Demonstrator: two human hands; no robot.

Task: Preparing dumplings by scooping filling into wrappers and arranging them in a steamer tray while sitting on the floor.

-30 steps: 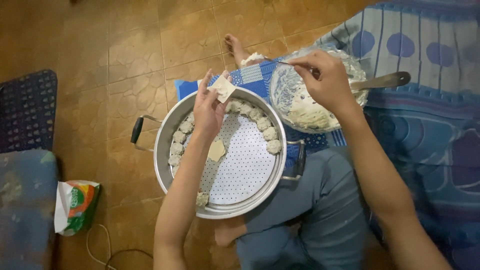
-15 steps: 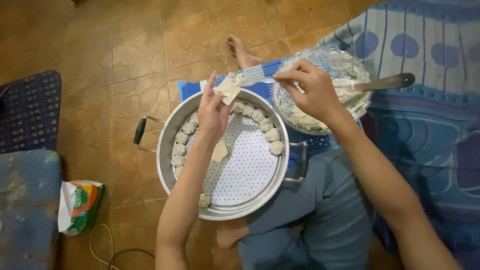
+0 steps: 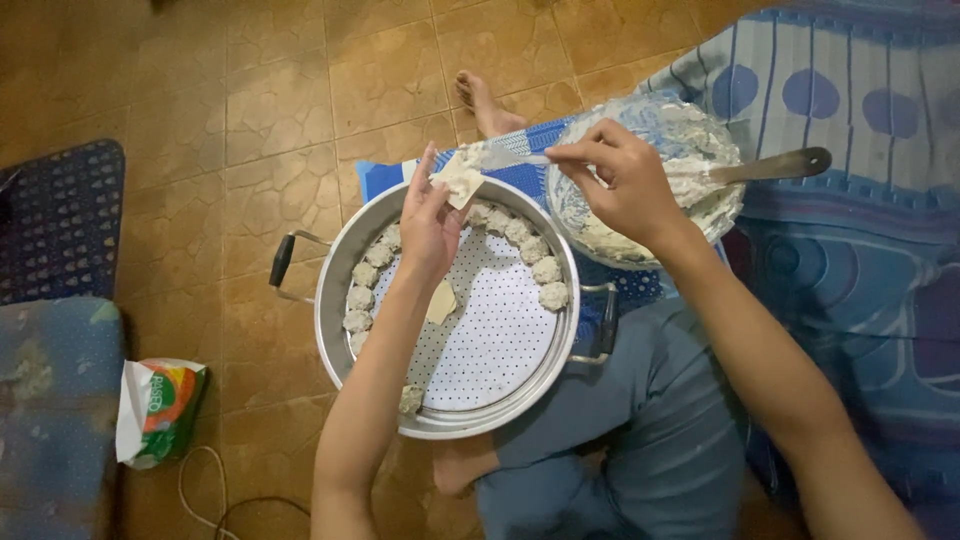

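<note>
Two hands busy: left hand pinches wrapper, right hand grips knife; steamer beneath.

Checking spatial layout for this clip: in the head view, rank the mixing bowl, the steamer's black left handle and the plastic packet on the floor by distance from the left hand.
From the left hand:
1. Mixing bowl, to its right, beyond the steamer rim.
2. Black left handle, on the steamer's far left side.
3. Plastic packet, on the floor at lower left.
</note>
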